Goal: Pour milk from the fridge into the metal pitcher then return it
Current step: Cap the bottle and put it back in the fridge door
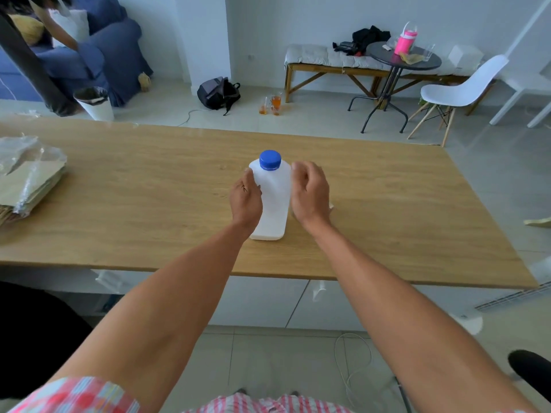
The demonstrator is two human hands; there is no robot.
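White plastic milk bottle (272,201) with a round blue screw cap (270,159) is standing upright on the long light-wood worktop (387,210), roughly midway along its length and nearer my edge than the far one. Cap is sitting on the neck.

My left hand (247,201) is pressing against the bottle's left side, palm on the plastic, thumb up near the shoulder. My right hand (310,192) is hovering just beside the right side, fingers loosely curled; I cannot tell whether it is touching the bottle. Both forearms are reaching in over the near edge.

A stack of flat brown paper bags under clear plastic wrap (26,177) is lying at the worktop's left end, well apart from the bottle.
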